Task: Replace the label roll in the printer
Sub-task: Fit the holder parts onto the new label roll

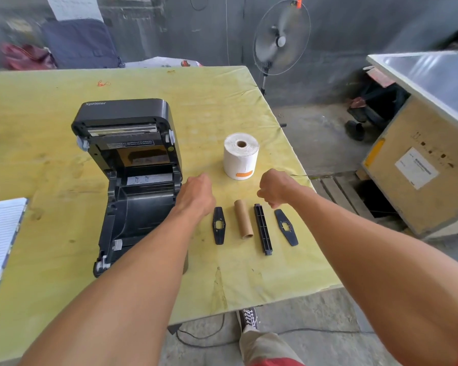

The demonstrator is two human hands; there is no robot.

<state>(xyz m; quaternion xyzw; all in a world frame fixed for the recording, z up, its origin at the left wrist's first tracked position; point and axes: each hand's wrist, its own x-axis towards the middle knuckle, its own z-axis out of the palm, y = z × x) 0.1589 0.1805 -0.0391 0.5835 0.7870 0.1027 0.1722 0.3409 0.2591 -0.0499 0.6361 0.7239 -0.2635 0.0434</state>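
Observation:
A black label printer stands on the yellow-green table with its lid raised and its roll bay empty. A full white label roll stands upright to its right. In front of it, side by side, lie a black side guide, an empty brown cardboard core, a black spindle bar and a second black guide. My left hand hovers by the printer's right edge, fingers curled, holding nothing visible. My right hand is loosely fisted above the spindle bar, with nothing visible in it.
A lined notebook lies at the table's left edge. A standing fan is behind the table's far right corner. A wooden crate with a metal top stands on the floor to the right. My shoe shows below the table's near edge.

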